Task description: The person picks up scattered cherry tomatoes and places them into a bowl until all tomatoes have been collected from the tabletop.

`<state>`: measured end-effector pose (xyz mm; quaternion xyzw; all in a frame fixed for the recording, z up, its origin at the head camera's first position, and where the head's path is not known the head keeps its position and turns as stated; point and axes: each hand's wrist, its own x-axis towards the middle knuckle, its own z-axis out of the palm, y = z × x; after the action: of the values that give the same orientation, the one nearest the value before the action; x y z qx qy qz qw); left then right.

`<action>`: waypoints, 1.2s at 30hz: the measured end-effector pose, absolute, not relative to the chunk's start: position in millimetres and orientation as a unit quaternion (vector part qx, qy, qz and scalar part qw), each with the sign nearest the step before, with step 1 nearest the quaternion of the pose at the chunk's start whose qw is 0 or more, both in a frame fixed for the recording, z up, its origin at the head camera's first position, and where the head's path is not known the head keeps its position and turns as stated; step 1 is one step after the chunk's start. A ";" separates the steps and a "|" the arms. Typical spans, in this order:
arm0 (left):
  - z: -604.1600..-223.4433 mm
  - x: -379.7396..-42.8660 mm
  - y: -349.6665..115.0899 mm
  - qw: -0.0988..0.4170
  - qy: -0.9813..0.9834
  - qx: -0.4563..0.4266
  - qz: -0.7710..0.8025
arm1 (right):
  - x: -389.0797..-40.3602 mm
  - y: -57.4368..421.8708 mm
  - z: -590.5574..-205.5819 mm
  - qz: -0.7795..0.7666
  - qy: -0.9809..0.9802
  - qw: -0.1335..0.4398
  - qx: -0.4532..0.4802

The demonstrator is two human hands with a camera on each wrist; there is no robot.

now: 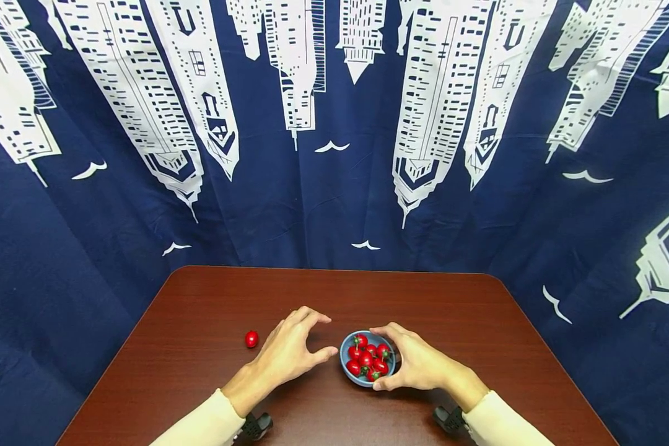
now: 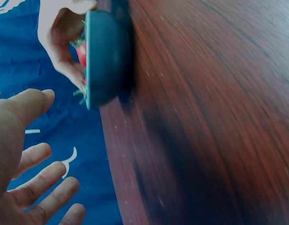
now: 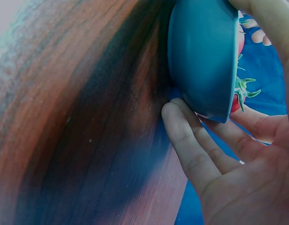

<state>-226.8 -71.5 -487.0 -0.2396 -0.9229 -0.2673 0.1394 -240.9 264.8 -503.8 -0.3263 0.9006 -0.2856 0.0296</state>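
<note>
A small blue bowl stands on the table, full of several red cherry tomatoes with green stems. My right hand holds it from the right, thumb at the near rim and fingers at the far side. In the right wrist view the fingertips are against the wall of the bowl. Left of the bowl and apart from it hovers my left hand, thumb and fingers spread, nothing between them. Farther left, a single cherry tomato lies on the table, beyond the left hand.
The brown wooden table has rounded far corners. Behind it hangs a dark blue cloth printed with white upside-down buildings and birds. A dark wrist device sits at the left sleeve, another at the right.
</note>
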 end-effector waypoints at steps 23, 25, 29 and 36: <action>-498.9 -235.4 -120.3 0.139 -0.942 -0.183 -0.245 | -239.2 264.1 -504.7 -0.277 0.906 0.026 -0.318; -499.8 -236.8 -125.3 0.139 -0.943 -0.180 -0.242 | -239.6 264.2 -504.6 -0.275 0.907 0.025 -0.318; -501.3 -239.8 -135.1 0.136 -0.948 -0.172 -0.232 | -240.2 264.0 -504.0 -0.277 0.906 0.025 -0.318; -505.0 -242.5 -150.7 0.131 -0.953 -0.165 -0.216 | -239.9 263.3 -503.7 -0.280 0.904 0.027 -0.321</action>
<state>-242.5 -150.7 -505.0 -0.1645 -0.9534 -0.2161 0.1310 -239.9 263.3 -503.7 -0.3210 0.9043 -0.2801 0.0267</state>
